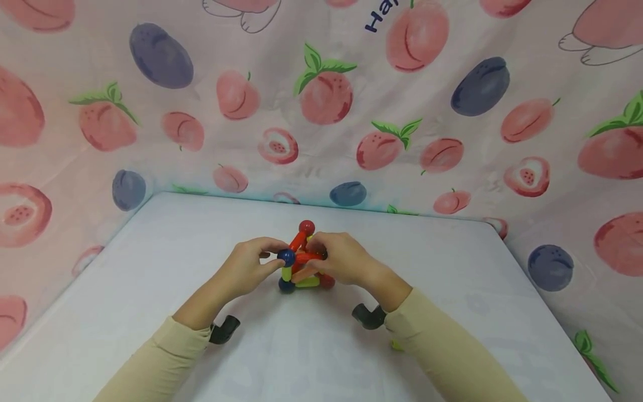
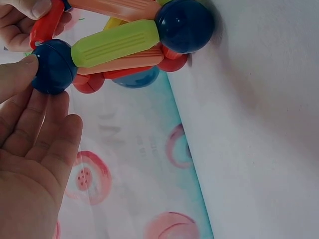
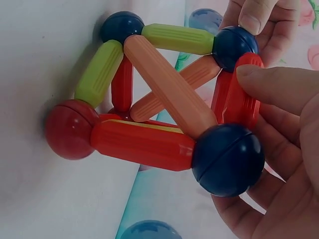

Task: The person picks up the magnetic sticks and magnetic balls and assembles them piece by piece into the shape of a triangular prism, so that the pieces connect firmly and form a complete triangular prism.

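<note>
I see the rod-and-ball toy [image 1: 303, 262] at table [image 1: 150, 262] centre, between both hands: left hand [image 1: 248, 268] at 9 o'clock pinching a blue ball [image 1: 286, 257], right hand [image 1: 339, 259] at 3 o'clock gripping a red rod [image 3: 242, 89], both equally near

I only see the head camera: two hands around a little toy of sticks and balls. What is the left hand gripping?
Observer: The left hand holds a blue ball between thumb and fingers, at the end of a green stick.
Visitor: And the right hand?
Observer: The right hand pinches a red stick joined to that ball.
Visitor: Any other colours?
Observer: Two peach sticks cross inside the toy.
</note>
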### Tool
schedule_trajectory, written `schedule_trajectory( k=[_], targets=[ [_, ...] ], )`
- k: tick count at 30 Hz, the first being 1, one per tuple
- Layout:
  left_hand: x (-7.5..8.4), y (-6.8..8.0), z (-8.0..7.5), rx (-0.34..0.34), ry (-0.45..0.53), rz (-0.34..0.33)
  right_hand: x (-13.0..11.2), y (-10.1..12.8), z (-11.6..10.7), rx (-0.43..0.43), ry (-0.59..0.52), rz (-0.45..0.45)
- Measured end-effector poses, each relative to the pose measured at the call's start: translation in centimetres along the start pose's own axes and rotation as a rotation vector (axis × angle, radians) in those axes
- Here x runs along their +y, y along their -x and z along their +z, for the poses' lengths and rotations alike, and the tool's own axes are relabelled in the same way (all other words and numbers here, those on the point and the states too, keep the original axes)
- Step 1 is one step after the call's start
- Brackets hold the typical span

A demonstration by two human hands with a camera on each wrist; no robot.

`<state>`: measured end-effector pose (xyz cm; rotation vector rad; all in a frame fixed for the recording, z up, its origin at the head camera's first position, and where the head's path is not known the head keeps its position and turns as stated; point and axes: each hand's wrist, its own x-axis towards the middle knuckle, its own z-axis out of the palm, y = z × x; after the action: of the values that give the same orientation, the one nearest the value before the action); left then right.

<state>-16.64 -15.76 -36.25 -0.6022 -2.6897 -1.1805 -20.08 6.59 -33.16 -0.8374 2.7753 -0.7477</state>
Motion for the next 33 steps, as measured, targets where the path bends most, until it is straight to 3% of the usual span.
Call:
schedule_trajectory(
  k=[14,21,33],
  targets=[
    [0.0,0.1,0.0,-0.005,0.018,-0.029,0.2,-0.2,0.4,0.008,-0.002,0.031],
    [0.1,0.0,0.1,0.001,0.002,-0.021,1.6,0.9,-0.6,0.033,-0.030,0.034],
    [-0.2,-0.3,0.2,0.033,-0.045,-0.056,3.3,2.1,-1.6,0.005,-0.180,-0.008]
  ],
)
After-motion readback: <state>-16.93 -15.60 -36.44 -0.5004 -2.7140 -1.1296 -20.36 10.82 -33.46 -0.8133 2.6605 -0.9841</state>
